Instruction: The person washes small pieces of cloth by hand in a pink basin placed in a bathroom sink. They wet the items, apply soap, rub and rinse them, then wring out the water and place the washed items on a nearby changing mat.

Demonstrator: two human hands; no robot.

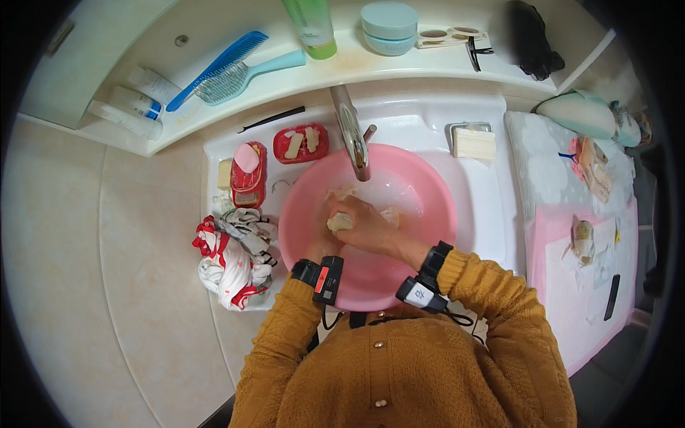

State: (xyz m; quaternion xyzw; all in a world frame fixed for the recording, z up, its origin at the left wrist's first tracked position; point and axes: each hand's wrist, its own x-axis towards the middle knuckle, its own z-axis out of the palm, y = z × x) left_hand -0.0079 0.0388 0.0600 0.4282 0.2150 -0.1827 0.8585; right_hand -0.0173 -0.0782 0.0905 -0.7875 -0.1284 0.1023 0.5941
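Observation:
A pink plastic basin (297, 208) stands in the white sink, with cloudy water in its bottom. Inside it my two hands are pressed together around a pale cream bundle (340, 222), which looks like wet cloth. My right hand (369, 222) lies over the front and grips the bundle. Partly behind it, my left hand (325, 235) closes on the same bundle from the left; most of its fingers are hidden. More pale material (393, 216) shows just past my right hand. The chrome faucet (353, 136) hangs over the basin's far rim.
Crumpled white and red clothes (235, 262) lie left of the basin. Red soap dishes (249, 174) sit behind them, and a cream soap bar (474, 143) rests at right. A shelf (342, 69) holds brushes and jars. Pink-edged pads (567, 278) cover the right side.

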